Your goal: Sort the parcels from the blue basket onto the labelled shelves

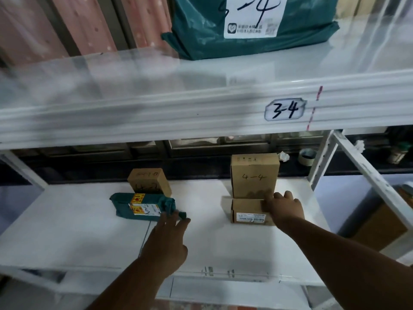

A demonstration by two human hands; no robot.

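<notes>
On the lower white shelf (pixel 73 231) lies a small teal mailer bag (pixel 143 206) with yellow and white stickers. My left hand (pixel 166 240) reaches toward it, straight fingertips touching its right corner. Behind the bag stands a small cardboard box (pixel 149 181). To the right, a low cardboard box (pixel 247 211) with a white label lies in front of a taller box marked 4-4 (pixel 254 175). My right hand (pixel 285 208) rests on the low box's right end, fingers curled over its top. The upper shelf's edge carries a label 3-4 (pixel 285 109), and a large teal parcel (pixel 245 25) lies on that shelf.
The white shelf upright (pixel 321 157) and a slanted brace stand at the right. A tape roll (pixel 307 156) and crumpled paper sit on the dark ledge behind. Brown cartons (pixel 380 227) are at the lower right. Pink curtains hang behind the top shelf.
</notes>
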